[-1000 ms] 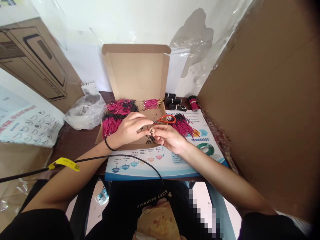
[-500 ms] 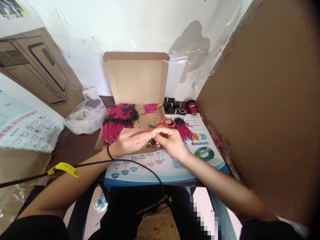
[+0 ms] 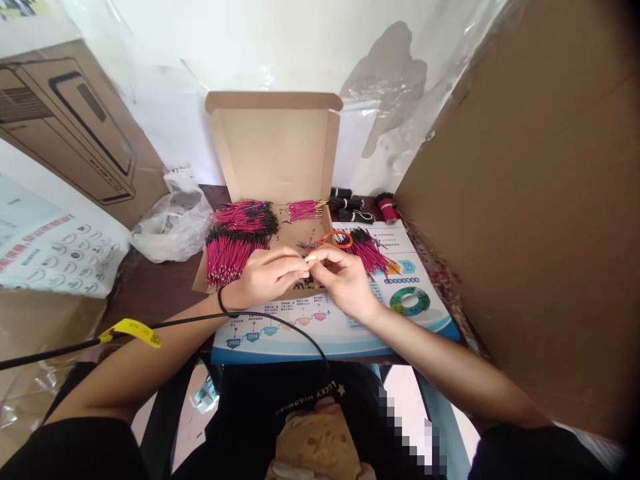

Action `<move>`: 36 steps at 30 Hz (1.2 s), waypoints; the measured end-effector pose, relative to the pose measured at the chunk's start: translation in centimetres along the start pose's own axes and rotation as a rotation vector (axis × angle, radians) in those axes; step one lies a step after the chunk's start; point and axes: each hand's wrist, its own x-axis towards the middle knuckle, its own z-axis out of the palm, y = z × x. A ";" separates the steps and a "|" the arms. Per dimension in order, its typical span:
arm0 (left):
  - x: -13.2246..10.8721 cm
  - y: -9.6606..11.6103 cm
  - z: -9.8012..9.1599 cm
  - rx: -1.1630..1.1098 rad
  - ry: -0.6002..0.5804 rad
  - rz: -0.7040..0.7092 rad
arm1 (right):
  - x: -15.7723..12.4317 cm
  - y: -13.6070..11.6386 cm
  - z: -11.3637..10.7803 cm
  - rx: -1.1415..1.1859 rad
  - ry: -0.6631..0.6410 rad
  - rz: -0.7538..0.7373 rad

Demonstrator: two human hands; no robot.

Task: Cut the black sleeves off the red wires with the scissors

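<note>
My left hand (image 3: pixel 273 275) and my right hand (image 3: pixel 345 277) meet at their fingertips over the front of an open cardboard box (image 3: pixel 274 153). Both are pinched closed; whatever lies between the fingertips is too small and covered to make out. Just behind them rest small snips with orange handles (image 3: pixel 345 238). Inside the box, left of my hands, lie two piles of short red wires with black ends, a front pile (image 3: pixel 227 260) and a back pile (image 3: pixel 245 217). A smaller group of red wires (image 3: pixel 304 211) sits at the back right. Small black scraps (image 3: pixel 303 284) are partly hidden beneath my hands.
More red wires (image 3: pixel 369 253) lie on a printed sheet (image 3: pixel 300 343) to the right. Tied black wire bundles (image 3: pixel 347 203) and a red bundle (image 3: pixel 386 208) stand behind. A plastic bag (image 3: pixel 173 223) is at left; a cardboard panel (image 3: pixel 530 200) walls the right. A black cable (image 3: pixel 200 319) crosses my left forearm.
My left fingers have curled in a little more, and my fingertips stay together. The view has shifted slightly; the wire piles and snips lie as before.
</note>
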 end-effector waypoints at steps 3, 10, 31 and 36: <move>-0.2 0.5 0.1 0.042 0.011 -0.012 | -0.2 0.0 0.2 -0.080 0.061 -0.074; -0.8 0.2 0.4 0.044 0.049 0.058 | -0.4 0.0 0.8 -0.156 0.090 -0.137; -1.3 -4.7 -0.2 0.004 0.150 -0.392 | 1.3 1.5 -1.9 -0.463 0.037 -0.148; -1.3 -4.1 0.2 0.007 0.074 -0.401 | 1.2 1.3 -1.9 -0.635 -0.024 -0.236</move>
